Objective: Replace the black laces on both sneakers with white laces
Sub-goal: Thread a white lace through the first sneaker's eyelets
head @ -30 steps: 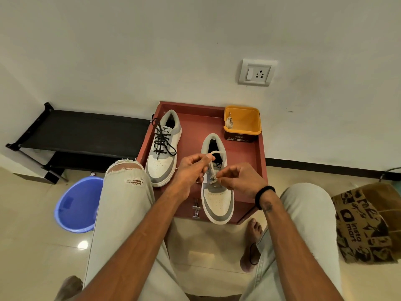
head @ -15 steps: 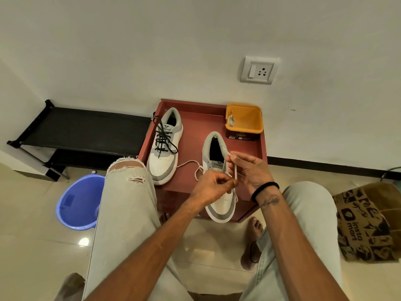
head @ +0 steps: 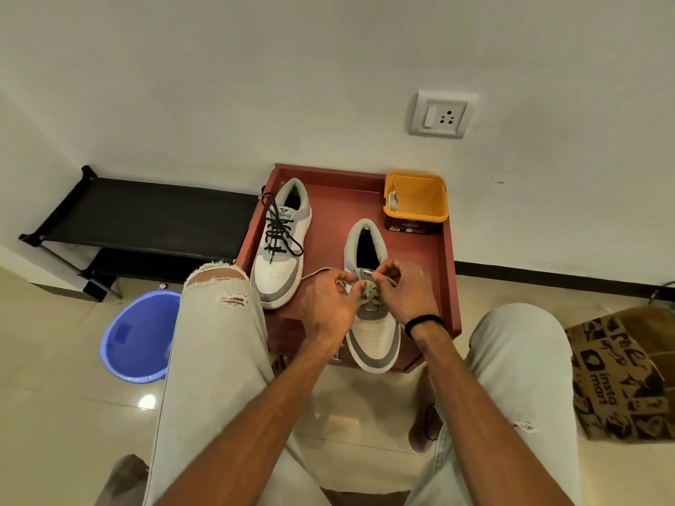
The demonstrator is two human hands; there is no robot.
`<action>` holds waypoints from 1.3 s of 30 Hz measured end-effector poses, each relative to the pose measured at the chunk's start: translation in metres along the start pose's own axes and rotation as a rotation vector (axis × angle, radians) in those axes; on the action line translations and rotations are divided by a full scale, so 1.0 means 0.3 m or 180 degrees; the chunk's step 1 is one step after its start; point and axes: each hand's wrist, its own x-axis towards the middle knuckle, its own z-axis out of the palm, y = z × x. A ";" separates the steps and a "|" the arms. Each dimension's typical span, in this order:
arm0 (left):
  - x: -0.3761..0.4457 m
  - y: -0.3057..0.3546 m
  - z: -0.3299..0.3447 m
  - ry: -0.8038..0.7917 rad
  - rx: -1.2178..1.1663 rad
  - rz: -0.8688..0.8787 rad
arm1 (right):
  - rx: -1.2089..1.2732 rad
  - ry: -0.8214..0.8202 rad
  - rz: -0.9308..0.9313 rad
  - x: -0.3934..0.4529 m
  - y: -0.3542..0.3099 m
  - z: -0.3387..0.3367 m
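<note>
Two white-and-grey sneakers stand on a red table (head: 438, 272). The left sneaker (head: 281, 257) carries black laces (head: 279, 228). The right sneaker (head: 372, 334) has a white lace (head: 369, 295) threaded across its upper. My left hand (head: 328, 304) pinches one strand of that lace at the shoe's left side. My right hand (head: 405, 290) pinches the other strand by the tongue. A loose end of the lace (head: 314, 273) trails left across the table. Another white lace (head: 393, 200) lies in the yellow tub (head: 416, 206).
A black low shelf (head: 146, 217) stands left of the table against the wall. A blue plastic bucket (head: 135, 337) sits on the floor at left. A printed paper bag (head: 621, 374) stands at right. My knees flank the table's front edge.
My left hand has moved up from the shoe's toe area to the eyelets, and both hands have closed in together over the tongue, pulling the white lace strands shorter.
</note>
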 end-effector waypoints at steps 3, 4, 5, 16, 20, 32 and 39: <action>0.000 0.000 0.024 0.0099 0.0143 -0.0087 | 0.0030 0.0213 -0.0115 0.000 -0.005 0.007; 0.000 -0.001 0.029 0.0118 0.0179 -0.0110 | 0.0017 0.0240 -0.0163 -0.002 -0.007 0.005; -0.001 0.002 0.031 0.0124 0.0198 -0.0132 | 0.0023 0.0236 -0.0202 -0.002 -0.007 0.004; -0.017 0.015 0.022 0.0115 -0.0013 -0.0329 | -0.0393 0.0074 -0.0392 -0.007 -0.002 0.020; -0.022 0.007 0.025 0.0137 -0.0168 -0.0366 | -0.0458 -0.0045 -0.0346 -0.005 0.006 0.031; -0.017 -0.010 0.027 0.0051 -0.0512 -0.0380 | -0.0334 -0.0316 -0.0378 0.013 0.023 0.051; 0.001 -0.035 0.025 -0.0112 -0.0722 -0.0325 | -0.0384 -0.0256 -0.0291 0.018 0.011 0.061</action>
